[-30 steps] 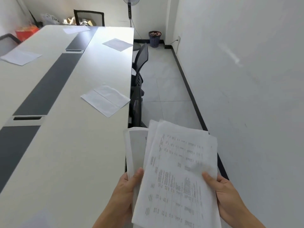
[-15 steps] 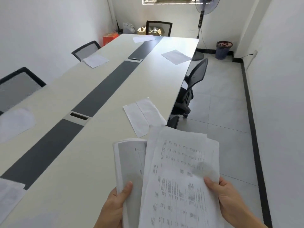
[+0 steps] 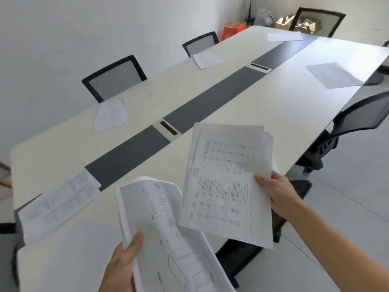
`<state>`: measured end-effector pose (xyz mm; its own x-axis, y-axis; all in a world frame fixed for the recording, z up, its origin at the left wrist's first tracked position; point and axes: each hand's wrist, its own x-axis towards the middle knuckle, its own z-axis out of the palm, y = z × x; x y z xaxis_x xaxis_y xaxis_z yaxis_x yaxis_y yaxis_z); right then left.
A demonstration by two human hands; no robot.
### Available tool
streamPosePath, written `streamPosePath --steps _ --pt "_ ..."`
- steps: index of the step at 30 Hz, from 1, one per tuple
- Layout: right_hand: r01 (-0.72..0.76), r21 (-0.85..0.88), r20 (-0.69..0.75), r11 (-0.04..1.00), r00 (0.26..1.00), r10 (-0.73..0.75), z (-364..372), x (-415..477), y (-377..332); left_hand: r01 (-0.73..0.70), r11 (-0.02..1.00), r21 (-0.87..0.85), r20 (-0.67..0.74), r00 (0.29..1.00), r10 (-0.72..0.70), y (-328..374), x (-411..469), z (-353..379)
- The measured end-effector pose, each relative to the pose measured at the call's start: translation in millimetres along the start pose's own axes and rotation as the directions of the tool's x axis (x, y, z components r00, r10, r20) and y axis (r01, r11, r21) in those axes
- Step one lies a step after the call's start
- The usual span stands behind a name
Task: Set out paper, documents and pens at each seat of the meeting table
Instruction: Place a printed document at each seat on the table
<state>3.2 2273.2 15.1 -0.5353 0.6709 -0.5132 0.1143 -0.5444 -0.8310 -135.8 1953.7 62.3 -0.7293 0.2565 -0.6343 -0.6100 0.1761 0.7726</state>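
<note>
My left hand (image 3: 122, 262) grips a stack of documents with line drawings (image 3: 160, 224) at its lower left edge. My right hand (image 3: 277, 192) holds a thinner set of printed sheets with text columns (image 3: 227, 182) by the right edge, lifted above the white meeting table (image 3: 263, 106). The two sets are fanned apart, the right one partly overlapping the left. Papers lie at several seats: a printed sheet (image 3: 61, 201) at the near end, a sheet (image 3: 110, 114) by the left chair, another sheet (image 3: 207, 60) farther along, a fourth paper (image 3: 333, 74) on the right side.
A dark grey strip (image 3: 210, 102) with cable slots runs down the table's middle. Black mesh chairs stand on the left (image 3: 114, 76), at the far end (image 3: 317, 20) and on the right (image 3: 362, 116). Boxes and bags (image 3: 233, 30) sit in the far corner.
My view has swung left across the table. My hands have drawn apart, separating the printed sheets in the right hand from the stack in the left.
</note>
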Motion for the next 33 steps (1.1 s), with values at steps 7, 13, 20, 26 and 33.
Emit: streamPosePath --steps 7,13,20,26,33 --pt "-0.081 -0.27 -0.001 0.96 0.996 0.084 71.7 98.5 15.9 -0.045 0.981 -0.189 -0.094 0.995 0.028 38.1 47.7 -18.5" --pt "-0.236 -0.541 -0.089 0.807 0.97 0.224 92.9 150.8 73.7 -0.033 0.975 -0.221 -0.141 0.99 0.002 49.4 63.4 -25.9" --pt "-0.231 -0.673 -0.119 0.702 0.971 0.206 108.5 175.1 100.9 0.012 0.973 -0.229 -0.231 0.971 -0.067 47.9 72.7 -25.1" --pt "-0.142 -0.826 -0.102 0.546 0.989 0.104 101.1 153.6 77.2 0.064 0.98 -0.187 -0.081 0.993 -0.081 55.5 86.2 2.6" --pt "-0.303 -0.313 0.246 0.9 0.889 0.385 95.3 66.0 29.0 0.064 0.993 -0.095 0.226 0.973 -0.041 65.8 84.9 53.0"
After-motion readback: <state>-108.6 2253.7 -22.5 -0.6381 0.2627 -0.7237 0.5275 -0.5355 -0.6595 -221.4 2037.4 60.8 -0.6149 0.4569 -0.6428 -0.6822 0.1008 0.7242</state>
